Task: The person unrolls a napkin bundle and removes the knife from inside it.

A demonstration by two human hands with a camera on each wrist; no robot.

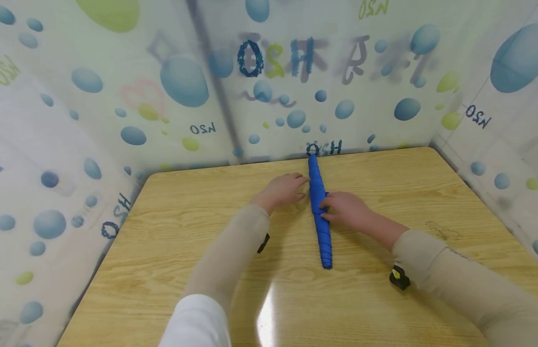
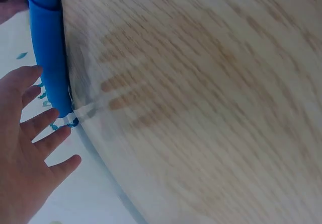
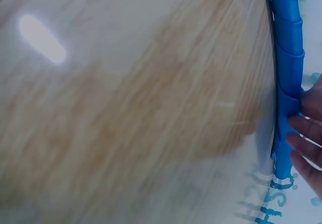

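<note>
A long blue roll (image 1: 319, 207), tapered toward both ends, lies on the wooden table with its far end close to the back edge. Spiral overlapping layers show along it in the right wrist view. Left of its far half is my left hand (image 1: 286, 189), fingers spread, the fingertips at or very near its side. In the left wrist view this hand (image 2: 25, 148) is plainly not wrapped round the roll (image 2: 50, 53). My right hand (image 1: 348, 209) is at the roll's right side near the middle, its loosely bent fingertips touching the blue surface; no firm grip shows.
The wooden table (image 1: 173, 250) reflects a bright light streak near its front. White curtains (image 1: 269, 106) with blue and green dots and lettering hang behind the table and along both sides. A dark wrist device (image 1: 399, 278) sits below the right sleeve.
</note>
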